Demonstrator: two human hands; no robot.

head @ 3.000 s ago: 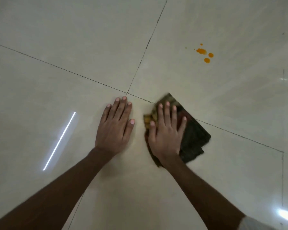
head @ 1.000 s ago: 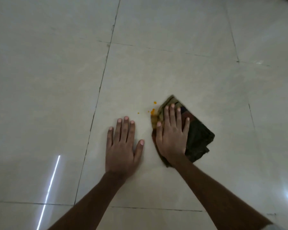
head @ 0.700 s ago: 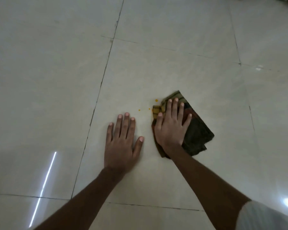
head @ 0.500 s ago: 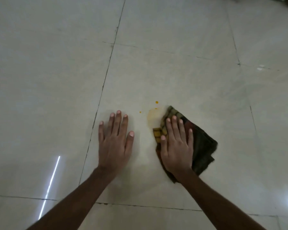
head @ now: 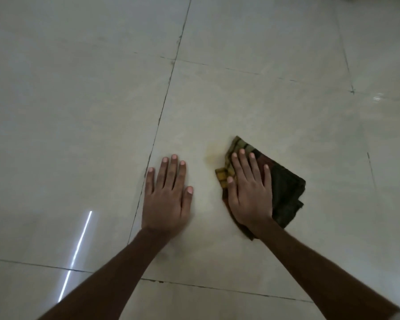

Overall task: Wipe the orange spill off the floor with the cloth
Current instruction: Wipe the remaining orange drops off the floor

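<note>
A folded dark checked cloth point(head: 284, 190) with yellow, green and red squares lies flat on the pale tiled floor point(head: 252, 107). My right hand point(head: 249, 192) presses palm-down on its left part, fingers spread. Just left of the cloth's far corner a faint orange-yellow smear point(head: 211, 155) marks the tile; no distinct orange drops show. My left hand point(head: 168, 195) lies flat on the bare floor to the left of the smear, fingers apart, holding nothing.
Dark grout lines point(head: 162, 112) run away from me left of my left hand and across the floor beyond and behind my hands. A bright streak of reflected light point(head: 77, 250) lies on the tile at the lower left.
My right hand has slid the cloth forward and back over the orange drops. The drops have turned into a pale smear, and the small specks to its left no longer show.
</note>
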